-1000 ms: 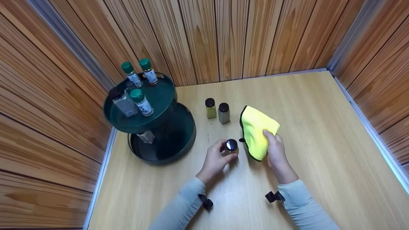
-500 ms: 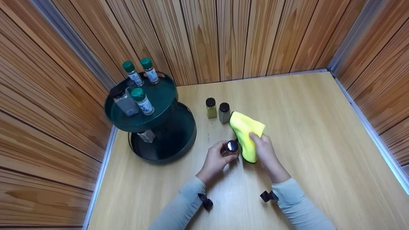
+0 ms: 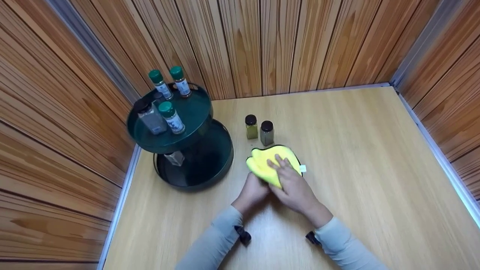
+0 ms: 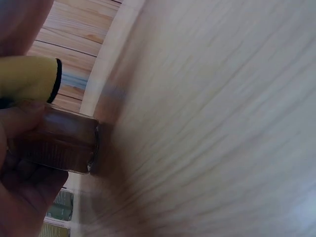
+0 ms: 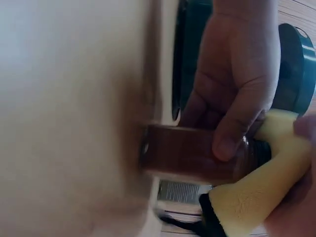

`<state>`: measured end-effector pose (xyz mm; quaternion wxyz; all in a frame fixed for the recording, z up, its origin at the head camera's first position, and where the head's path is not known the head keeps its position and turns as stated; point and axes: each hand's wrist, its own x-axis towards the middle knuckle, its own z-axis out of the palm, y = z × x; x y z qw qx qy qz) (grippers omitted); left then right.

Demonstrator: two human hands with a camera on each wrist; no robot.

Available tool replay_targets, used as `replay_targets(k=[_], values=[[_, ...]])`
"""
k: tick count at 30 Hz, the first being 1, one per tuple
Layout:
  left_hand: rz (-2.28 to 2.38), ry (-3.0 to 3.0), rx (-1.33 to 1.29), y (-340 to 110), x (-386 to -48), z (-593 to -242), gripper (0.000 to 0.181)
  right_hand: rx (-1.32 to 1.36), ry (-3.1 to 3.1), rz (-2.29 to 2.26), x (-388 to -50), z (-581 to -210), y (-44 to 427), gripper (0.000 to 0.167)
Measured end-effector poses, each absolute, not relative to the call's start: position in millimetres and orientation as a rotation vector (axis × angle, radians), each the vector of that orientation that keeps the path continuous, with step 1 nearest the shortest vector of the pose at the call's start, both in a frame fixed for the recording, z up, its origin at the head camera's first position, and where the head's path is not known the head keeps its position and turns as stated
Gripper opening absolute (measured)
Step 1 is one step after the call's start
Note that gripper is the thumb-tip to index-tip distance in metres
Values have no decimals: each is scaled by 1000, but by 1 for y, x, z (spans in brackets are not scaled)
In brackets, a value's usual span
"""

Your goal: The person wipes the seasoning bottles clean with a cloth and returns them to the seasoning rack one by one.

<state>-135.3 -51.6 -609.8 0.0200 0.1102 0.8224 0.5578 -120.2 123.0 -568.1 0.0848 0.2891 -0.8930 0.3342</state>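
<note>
My left hand grips a small glass spice jar with reddish-brown contents. In the right wrist view its thumb lies along the jar's side near the dark cap. My right hand holds a yellow cloth with black edging over the cap end, fingers spread across its top. From the head view the jar is hidden beneath the cloth; the left wrist view shows its glass body low over the table. Behind the cloth stand two dark-capped spice jars, one greenish and one greyish.
A dark green two-tier round rack stands at the left. Its upper tier carries several bottles, some green-capped, and a larger dark-capped jar. A clear jar sits on the lower tier. Wooden panel walls enclose the table.
My right hand has brought the yellow cloth leftward onto the jar's top, covering it from the head view. The left hand has stayed nearly in place, still gripping the jar.
</note>
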Motion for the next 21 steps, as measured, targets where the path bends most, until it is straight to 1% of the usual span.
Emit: replay_targets(k=[3, 6, 9, 11, 13, 16, 18, 20, 21], values=[[1763, 2557, 424, -54, -133, -611, 50, 1114, -2500, 970, -118, -571, 137, 60], [1809, 2504, 444, -56, -131, -611, 50, 1185, -2363, 1064, -119, -573, 151, 55], [1826, 2433, 405, -55, -132, -609, 56, 1087, -2317, 1158, -121, -575, 158, 47], [1811, 2392, 350, -55, -134, -608, 60, 961, -2346, 1187, -122, -576, 157, 40], [1742, 2412, 330, -54, -135, -606, 59, 818, -2415, 1185, -123, -575, 151, 38], [1639, 2474, 320, -53, -136, -605, 52, 634, -2541, 1177, -126, -571, 137, 39], [1591, 2523, 312, -52, -137, -606, 49, 558, -2616, 1149, -128, -567, 126, 45], [1588, 2557, 313, -51, -136, -606, 50, 559, -2661, 1105, -129, -566, 117, 49], [1596, 2563, 314, -51, -136, -606, 53, 590, -2670, 1080, -129, -566, 114, 51]])
